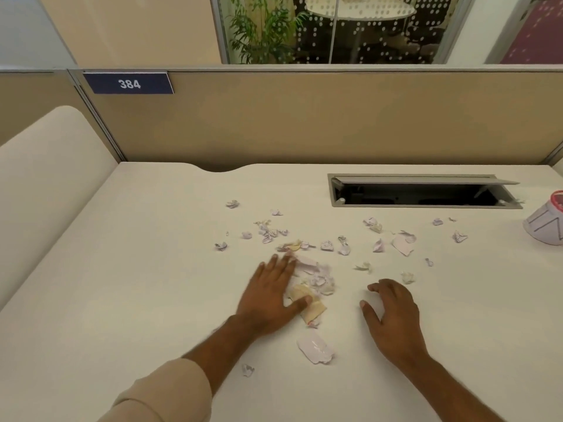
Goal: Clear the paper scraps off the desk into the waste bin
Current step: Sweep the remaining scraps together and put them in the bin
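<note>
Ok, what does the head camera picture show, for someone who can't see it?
A person's left hand presses on a pile of paper scraps on a white desk, while the right hand rests beside it. More scraps lie scattered further back.

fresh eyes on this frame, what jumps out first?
The paper scraps scattered across the middle of the white desk, with the left hand flat against a gathered pile and the right hand resting beside it, fingers loosely curled. Next, the open cable hatch at the back right, and a small pink-rimmed container at the desk's right edge. A blue 384 sign sits on the partition.
</note>
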Demonstrator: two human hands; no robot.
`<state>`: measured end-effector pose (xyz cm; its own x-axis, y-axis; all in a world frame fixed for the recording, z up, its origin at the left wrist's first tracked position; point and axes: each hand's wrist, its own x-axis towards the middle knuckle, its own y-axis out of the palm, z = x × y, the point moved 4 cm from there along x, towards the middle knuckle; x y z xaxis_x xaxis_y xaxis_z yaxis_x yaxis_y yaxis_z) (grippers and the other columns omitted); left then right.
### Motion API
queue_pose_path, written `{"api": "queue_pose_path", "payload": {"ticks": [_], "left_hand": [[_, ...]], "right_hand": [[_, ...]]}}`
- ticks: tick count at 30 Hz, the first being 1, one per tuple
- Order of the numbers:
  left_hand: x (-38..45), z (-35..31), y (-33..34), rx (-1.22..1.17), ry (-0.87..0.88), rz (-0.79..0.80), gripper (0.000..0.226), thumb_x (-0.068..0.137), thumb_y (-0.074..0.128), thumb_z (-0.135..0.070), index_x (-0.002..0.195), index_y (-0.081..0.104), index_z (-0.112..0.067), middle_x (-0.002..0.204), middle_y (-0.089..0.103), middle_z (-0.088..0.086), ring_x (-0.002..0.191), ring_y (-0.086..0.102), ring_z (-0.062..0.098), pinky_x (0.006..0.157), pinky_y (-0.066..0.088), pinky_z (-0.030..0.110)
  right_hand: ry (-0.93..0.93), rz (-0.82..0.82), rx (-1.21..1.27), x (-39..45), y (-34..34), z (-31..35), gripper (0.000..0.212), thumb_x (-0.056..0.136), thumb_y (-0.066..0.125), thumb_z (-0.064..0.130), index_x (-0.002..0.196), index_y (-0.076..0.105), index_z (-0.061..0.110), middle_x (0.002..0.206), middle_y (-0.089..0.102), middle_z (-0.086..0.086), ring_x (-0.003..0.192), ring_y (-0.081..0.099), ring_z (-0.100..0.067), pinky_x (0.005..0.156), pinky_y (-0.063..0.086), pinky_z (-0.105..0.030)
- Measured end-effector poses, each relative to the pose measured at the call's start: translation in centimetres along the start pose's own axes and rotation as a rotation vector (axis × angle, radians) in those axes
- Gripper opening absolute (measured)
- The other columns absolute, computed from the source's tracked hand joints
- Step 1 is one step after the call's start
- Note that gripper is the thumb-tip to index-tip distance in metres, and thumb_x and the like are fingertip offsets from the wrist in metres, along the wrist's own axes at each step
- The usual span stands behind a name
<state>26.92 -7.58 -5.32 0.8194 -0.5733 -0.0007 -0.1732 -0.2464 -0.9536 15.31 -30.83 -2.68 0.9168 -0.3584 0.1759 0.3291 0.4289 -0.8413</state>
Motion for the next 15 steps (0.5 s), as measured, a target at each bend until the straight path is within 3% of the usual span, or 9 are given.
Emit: {"api": "queue_pose_path", "payload": {"ticks": [2, 5, 8, 10, 15], "left_hand": [[0.9, -1.1, -0.2, -0.056, 0.082, 0.002, 0.094, 0.08, 0.021, -0.088, 0.155, 0.001, -0.033, 0.161, -0.007, -0.017, 0.148, -0.013, 0.005, 0.122, -0.003, 0.033], [2.3, 0.6, -2.1, -0.106, 0.061, -0.099, 0.091, 0.081, 0.027, -0.086, 0.154, 0.006, -0.037, 0.161, 0.002, -0.017, 0.148, -0.01, 0.002, 0.121, 0.0, 0.03], [4.1, 4.7, -4.4, -0.055, -0.078, -0.22, 0.088, 0.085, 0.025, -0.081, 0.154, 0.023, -0.026, 0.161, 0.017, -0.007, 0.15, 0.003, 0.012, 0.121, 0.006, 0.034], [5.4, 7.8, -5.8, -0.008, -0.191, -0.299, 0.087, 0.086, 0.027, -0.076, 0.15, 0.033, -0.018, 0.16, 0.027, 0.001, 0.15, 0.013, 0.02, 0.122, 0.012, 0.038], [9.7, 14.7, -7.2, -0.05, -0.456, -0.276, 0.084, 0.09, 0.031, -0.072, 0.153, 0.023, -0.017, 0.163, 0.013, 0.002, 0.151, 0.008, 0.024, 0.122, 0.012, 0.043]], "right_hand": [[0.002, 0.011, -0.092, 0.6, 0.7, -0.3, 0.036, 0.085, 0.067, 0.027, 0.118, 0.06, 0.013, 0.131, 0.053, -0.007, 0.129, 0.045, -0.027, 0.103, 0.036, -0.044], [0.02, 0.049, -0.198, 0.9, 1.5, -0.5, 0.052, 0.092, 0.051, 0.042, 0.137, 0.045, 0.016, 0.152, 0.034, -0.005, 0.144, 0.023, -0.023, 0.115, 0.023, -0.042], [0.035, 0.08, -0.309, 1.2, 2.1, -0.8, 0.071, 0.092, 0.021, 0.06, 0.151, 0.017, 0.021, 0.161, 0.009, -0.002, 0.149, 0.0, -0.018, 0.121, 0.007, -0.037], [0.055, 0.108, -0.357, 1.3, 2.5, -0.9, 0.079, 0.088, 0.009, 0.066, 0.153, 0.007, 0.021, 0.161, 0.002, -0.003, 0.149, -0.004, -0.018, 0.122, 0.003, -0.037], [0.077, 0.153, -0.413, 1.4, 3.0, -1.3, 0.082, 0.087, 0.005, 0.069, 0.153, 0.001, 0.021, 0.161, 0.0, -0.004, 0.149, -0.005, -0.019, 0.122, 0.003, -0.039]]}}
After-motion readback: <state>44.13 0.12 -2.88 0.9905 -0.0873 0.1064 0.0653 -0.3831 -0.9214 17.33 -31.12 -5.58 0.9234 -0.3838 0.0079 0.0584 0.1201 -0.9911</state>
